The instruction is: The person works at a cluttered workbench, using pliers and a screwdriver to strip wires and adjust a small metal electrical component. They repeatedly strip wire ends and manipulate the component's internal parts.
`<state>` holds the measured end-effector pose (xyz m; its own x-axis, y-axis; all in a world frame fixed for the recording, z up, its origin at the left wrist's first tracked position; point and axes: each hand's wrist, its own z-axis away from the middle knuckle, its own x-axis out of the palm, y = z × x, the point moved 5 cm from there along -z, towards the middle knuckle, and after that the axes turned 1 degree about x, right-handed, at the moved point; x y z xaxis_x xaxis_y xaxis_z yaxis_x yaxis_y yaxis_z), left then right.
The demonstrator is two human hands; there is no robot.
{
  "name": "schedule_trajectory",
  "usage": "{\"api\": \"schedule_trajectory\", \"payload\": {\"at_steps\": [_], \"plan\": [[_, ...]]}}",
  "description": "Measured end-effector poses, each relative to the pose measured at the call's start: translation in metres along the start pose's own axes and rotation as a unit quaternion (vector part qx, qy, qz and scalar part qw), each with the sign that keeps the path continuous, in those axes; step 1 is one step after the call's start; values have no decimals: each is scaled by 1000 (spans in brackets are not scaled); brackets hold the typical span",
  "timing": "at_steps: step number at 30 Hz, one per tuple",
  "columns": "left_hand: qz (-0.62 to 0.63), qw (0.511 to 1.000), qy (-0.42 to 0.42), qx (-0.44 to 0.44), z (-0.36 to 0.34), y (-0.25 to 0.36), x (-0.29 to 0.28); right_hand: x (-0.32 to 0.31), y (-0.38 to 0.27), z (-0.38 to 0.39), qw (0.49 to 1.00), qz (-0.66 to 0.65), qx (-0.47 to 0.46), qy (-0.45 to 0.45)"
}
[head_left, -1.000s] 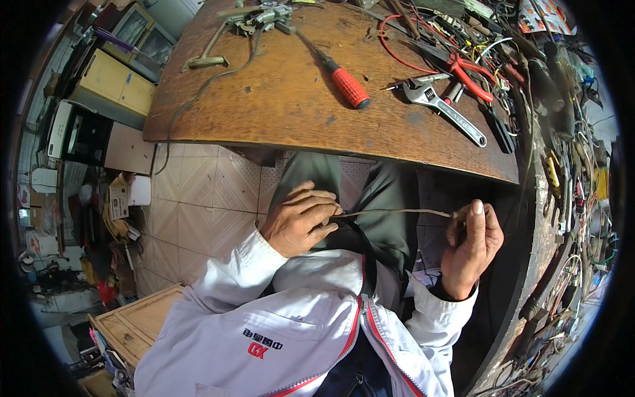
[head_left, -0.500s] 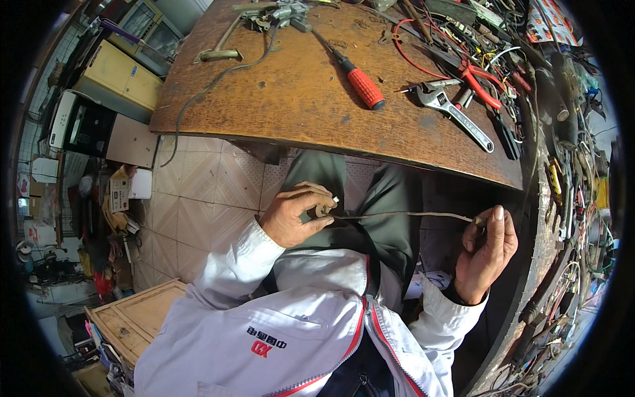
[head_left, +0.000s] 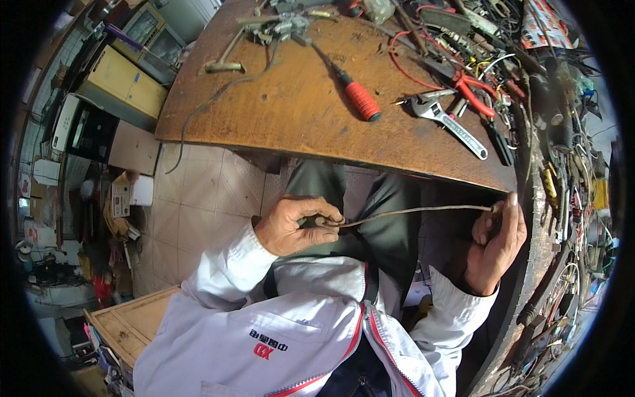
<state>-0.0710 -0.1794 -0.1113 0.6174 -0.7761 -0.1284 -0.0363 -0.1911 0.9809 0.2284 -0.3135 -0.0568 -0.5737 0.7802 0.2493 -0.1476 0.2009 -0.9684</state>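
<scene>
A thin brownish cable point(head_left: 423, 210) stretches in a slight arc above my lap. My left hand point(head_left: 286, 226) pinches its left end, where a small dull metal-looking fitting point(head_left: 325, 222) shows between thumb and fingers; the fitting's exact kind I cannot make out. At the other end, my right hand point(head_left: 495, 243) is closed on the cable's tip, near the right side of the desk. A small end piece shows at those fingertips, mostly covered by them.
Ahead is a worn wooden desk point(head_left: 291, 112) with a red-handled screwdriver point(head_left: 360, 98), an adjustable wrench point(head_left: 450, 124), red-handled pliers point(head_left: 475, 91) and a metal mechanism point(head_left: 281, 28). Tangled wires and tools fill the right side. A wooden cabinet point(head_left: 135, 321) stands at lower left.
My right hand has moved slightly right and the cable now bows upward a little more. My left fingers have closed further over the fitting. The view has shifted slightly.
</scene>
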Motion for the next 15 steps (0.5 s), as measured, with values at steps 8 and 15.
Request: {"api": "schedule_trajectory", "payload": {"at_steps": [8, 15], "plan": [[162, 980, -79, -84, -21, 38, 6, 79, -47, -51, 997, 16, -13, -78], [182, 980, -78, -16, -58, 75, -20, 124, -73, -104, 990, -48, -18, -135]]}}
